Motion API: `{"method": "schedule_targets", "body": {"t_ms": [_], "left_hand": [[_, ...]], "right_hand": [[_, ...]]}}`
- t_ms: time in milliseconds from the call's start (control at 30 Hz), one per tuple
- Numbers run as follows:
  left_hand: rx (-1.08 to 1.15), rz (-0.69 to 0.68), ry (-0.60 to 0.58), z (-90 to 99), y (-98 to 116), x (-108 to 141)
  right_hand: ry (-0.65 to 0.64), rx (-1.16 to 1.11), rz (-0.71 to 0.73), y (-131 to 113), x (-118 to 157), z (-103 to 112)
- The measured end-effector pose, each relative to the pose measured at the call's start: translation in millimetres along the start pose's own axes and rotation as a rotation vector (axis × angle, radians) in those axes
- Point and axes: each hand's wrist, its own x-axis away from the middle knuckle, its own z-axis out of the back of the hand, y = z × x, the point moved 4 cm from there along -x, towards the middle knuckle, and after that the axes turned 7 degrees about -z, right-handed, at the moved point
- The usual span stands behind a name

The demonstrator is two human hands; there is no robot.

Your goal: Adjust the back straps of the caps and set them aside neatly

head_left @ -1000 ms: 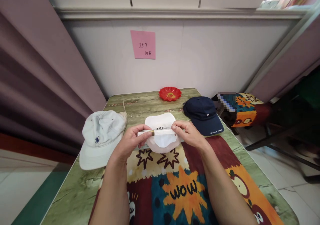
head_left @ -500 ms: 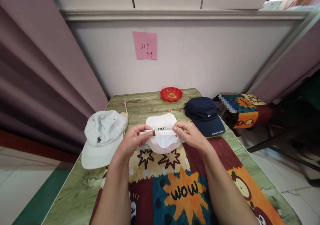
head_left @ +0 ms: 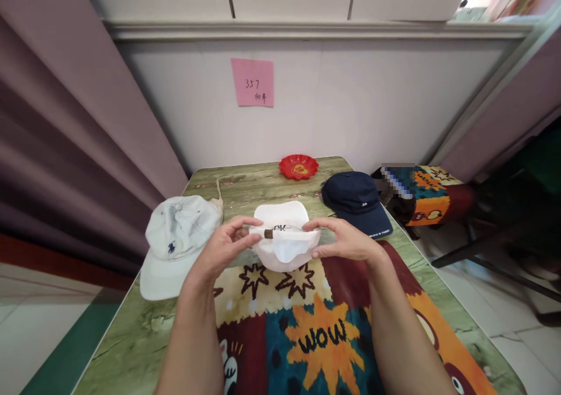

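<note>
Covering the near tabletop: a patterned cloth (head_left: 322, 342) marked "WOW", laid over a green wood-grain table (head_left: 135, 325).
Room: a pale wall (head_left: 359, 103) behind the table bears a pink note (head_left: 253, 83); purple curtains (head_left: 79, 91) flank it.
White cap: at the table's middle, brim toward the wall, strap toward the person, between both hands.
Left hand (head_left: 223, 242): fingertips and thumb at the cap's left edge near the buckle (head_left: 268, 234); I cannot tell whether they grip.
Right hand (head_left: 350, 240): released, thumb and fingers spread about the cap's right edge.
Around it: a faded cap (head_left: 182, 231) left, a navy cap (head_left: 355, 196) right, a red dish (head_left: 298, 167) farther back.
Hidden: the strap covers part of the dark lettering; forearms cover some cloth.
Cut off: the cloth's near end.
Hard to read: the navy brim's small print; a pixelated patch (head_left: 400, 180) at right.
</note>
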Motion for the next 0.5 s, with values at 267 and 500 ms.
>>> {"method": "schedule_targets", "body": {"t_ms": [267, 500], "left_hand": [[-0.732, -0.055, 0.118, 28.9, -38, -6], [-0.626, -0.181, -0.068, -0.4, -43, -12]], "right_hand": [[0.086, 0.171, -0.06, 36, 4, 14], [0.198, 0.328, -0.082, 42, -11, -5]]}}
